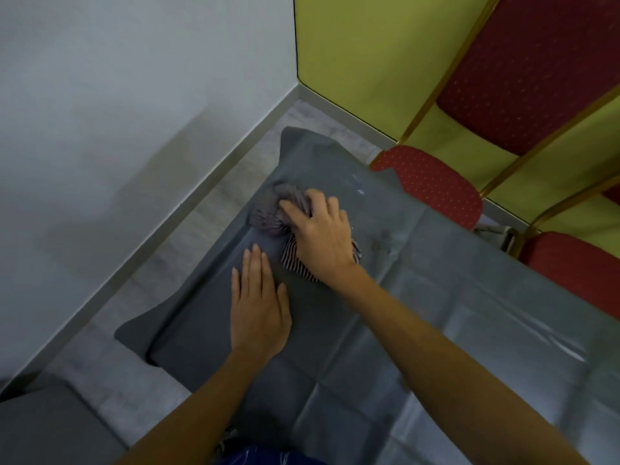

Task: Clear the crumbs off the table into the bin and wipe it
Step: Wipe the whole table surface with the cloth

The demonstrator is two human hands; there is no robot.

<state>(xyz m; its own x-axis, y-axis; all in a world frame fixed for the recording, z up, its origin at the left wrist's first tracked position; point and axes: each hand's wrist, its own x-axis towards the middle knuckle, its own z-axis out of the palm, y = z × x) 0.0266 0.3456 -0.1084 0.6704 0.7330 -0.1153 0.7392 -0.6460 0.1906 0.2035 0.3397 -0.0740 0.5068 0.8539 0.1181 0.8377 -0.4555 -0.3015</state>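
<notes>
Our left hand [258,307] lies flat, fingers straight, pressing the grey cover [385,330] down near the left edge of the table [201,317]. Just beyond it, at the far left corner, sits the bunched striped cloth [268,213]. Our right hand [318,233] curls over it and grips it. Chairs [432,186] stand to the right. With the cloth this close to the edge, we judge another push could send crumbs, none visible to us, onto the floor [208,203]. The loose cover could also ruck up.
</notes>
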